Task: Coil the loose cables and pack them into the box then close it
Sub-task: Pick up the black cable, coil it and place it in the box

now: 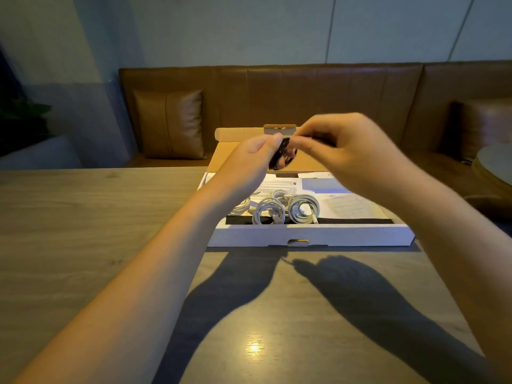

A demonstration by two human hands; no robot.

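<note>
A flat white cardboard box (310, 235) lies open on the wooden table, its brown lid (241, 134) tilted back toward the bench. Inside it lie several coiled white cables (285, 210) on top of paper sheets (343, 202). Both hands are raised above the box. My left hand (249, 164) grips a small dark coiled cable (282, 153). My right hand (349, 151) pinches the same black cable from the right, its fingers closed on the cable's end. Most of the black cable is hidden by the fingers.
The wooden table (83, 217) stretches to the left and toward me, with the arms' shadows on it. A brown leather bench (304, 92) with a cushion (170, 123) runs behind the box. A round table edge (496, 164) shows at far right.
</note>
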